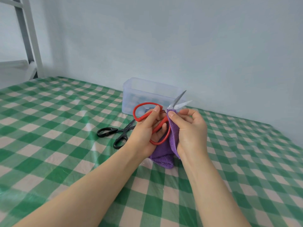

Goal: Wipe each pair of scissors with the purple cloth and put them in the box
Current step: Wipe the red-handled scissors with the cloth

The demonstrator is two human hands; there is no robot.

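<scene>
My left hand (147, 130) grips the red-handled scissors (141, 110) by their loops, above the table. The blades (179, 99) are parted and point up and to the right, in front of the box. My right hand (190, 130) pinches the purple cloth (173, 135) around the base of the blades; the rest of the cloth hangs down onto the table. A black-handled pair of scissors (114, 132) lies flat on the table just left of my left hand, its blade tips hidden behind that hand. The clear plastic box (131, 89) stands open behind my hands.
The table wears a green and cream checked cover (57, 128) and runs back to a pale wall. A grey and white metal frame (29, 38) stands at the far left corner.
</scene>
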